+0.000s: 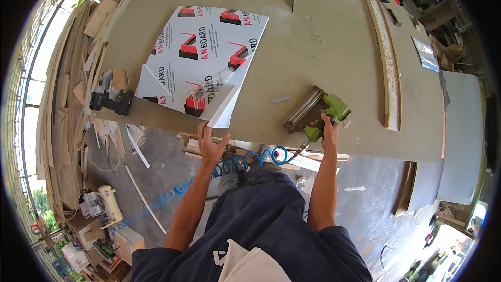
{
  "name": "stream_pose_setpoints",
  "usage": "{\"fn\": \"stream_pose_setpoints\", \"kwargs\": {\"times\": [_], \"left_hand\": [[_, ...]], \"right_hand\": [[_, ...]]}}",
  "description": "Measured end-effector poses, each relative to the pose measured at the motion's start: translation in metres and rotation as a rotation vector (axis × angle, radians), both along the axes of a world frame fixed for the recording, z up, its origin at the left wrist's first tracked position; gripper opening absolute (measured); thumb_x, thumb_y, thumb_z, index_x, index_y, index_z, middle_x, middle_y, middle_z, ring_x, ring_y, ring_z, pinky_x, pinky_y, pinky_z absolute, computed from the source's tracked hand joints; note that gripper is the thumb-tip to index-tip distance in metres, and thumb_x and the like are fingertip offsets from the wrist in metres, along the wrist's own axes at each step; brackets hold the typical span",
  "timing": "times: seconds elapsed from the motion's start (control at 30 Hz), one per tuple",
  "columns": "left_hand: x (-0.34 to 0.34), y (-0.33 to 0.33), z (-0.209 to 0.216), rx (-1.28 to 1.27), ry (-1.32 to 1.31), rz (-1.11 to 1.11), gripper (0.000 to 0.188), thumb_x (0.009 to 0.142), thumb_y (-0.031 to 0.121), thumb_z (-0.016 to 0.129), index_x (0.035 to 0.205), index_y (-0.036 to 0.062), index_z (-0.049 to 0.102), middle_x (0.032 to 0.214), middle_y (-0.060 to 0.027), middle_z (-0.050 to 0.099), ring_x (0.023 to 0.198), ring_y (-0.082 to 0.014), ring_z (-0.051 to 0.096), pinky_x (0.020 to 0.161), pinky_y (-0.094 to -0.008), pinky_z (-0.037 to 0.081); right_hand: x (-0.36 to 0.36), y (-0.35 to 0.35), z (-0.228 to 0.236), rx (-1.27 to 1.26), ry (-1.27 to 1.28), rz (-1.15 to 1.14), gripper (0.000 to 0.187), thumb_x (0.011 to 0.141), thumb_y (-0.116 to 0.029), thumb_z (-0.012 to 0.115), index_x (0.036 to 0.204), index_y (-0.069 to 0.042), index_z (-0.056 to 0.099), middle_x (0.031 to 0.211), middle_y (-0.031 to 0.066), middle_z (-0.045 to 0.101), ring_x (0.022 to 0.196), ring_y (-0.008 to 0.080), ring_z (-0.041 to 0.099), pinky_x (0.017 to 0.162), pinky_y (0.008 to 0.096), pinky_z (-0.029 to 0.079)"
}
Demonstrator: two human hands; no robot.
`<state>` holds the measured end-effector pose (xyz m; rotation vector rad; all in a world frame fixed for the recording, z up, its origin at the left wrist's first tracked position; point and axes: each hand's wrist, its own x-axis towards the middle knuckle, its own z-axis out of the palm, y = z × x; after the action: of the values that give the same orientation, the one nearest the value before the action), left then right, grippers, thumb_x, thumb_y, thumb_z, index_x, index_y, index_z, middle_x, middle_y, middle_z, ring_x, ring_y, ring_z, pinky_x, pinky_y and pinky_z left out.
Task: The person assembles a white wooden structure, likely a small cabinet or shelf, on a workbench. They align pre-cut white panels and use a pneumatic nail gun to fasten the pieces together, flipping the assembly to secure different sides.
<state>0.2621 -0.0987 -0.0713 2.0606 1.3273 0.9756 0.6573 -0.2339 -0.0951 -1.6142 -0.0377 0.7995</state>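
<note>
My right hand [327,129] is wrapped round the handle of a green nail gun [334,107], whose long magazine points to the left over the table. A coiled blue air hose [251,160] joins its lower end. My left hand [211,148] is at the table's near edge, thumb apart from the fingers. Its fingertips are at the near corner of a narrow white board piece [221,107]; how far they touch it is hard to make out. Under that piece lies a white panel [214,28] with red and black print, and crumpled clear plastic [209,86] rests on it.
Two black-and-green cordless drills [112,102] stand at the table's left edge. A long wooden strip [385,62] lies along the right, a pen [293,3] at the far side. Wood offcuts [65,99] stack up left of the large brown tabletop [323,52]. Scraps lie on the floor.
</note>
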Motion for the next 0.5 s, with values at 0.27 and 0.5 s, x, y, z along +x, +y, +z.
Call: {"fn": "stream_pose_setpoints", "kwargs": {"times": [0.27, 0.5], "left_hand": [[0.003, 0.018, -0.012, 0.015, 0.008, -0.085, 0.047, 0.078, 0.018, 0.088, 0.117, -0.0032, 0.069, 0.117, -0.0165, 0.062, 0.105, -0.0336, 0.065, 0.088, -0.0415, 0.053], [0.011, 0.020, -0.022, -0.007, -0.065, -0.038, 0.037, 0.079, 0.014, 0.086, 0.109, -0.0013, 0.072, 0.104, -0.0121, 0.063, 0.086, -0.0280, 0.066, 0.075, -0.0388, 0.054]], "right_hand": [[-0.026, 0.028, 0.089, -0.881, -1.011, 0.194, 0.028, 0.090, -0.033, 0.070, 0.098, -0.006, 0.074, 0.089, 0.0178, 0.074, 0.087, 0.0389, 0.072, 0.076, 0.0504, 0.057], [-0.093, 0.158, 0.043, -0.047, -1.103, 0.946, 0.038, 0.087, -0.005, 0.065, 0.125, -0.009, 0.066, 0.130, 0.0138, 0.064, 0.106, 0.0366, 0.068, 0.090, 0.0470, 0.057]]}}
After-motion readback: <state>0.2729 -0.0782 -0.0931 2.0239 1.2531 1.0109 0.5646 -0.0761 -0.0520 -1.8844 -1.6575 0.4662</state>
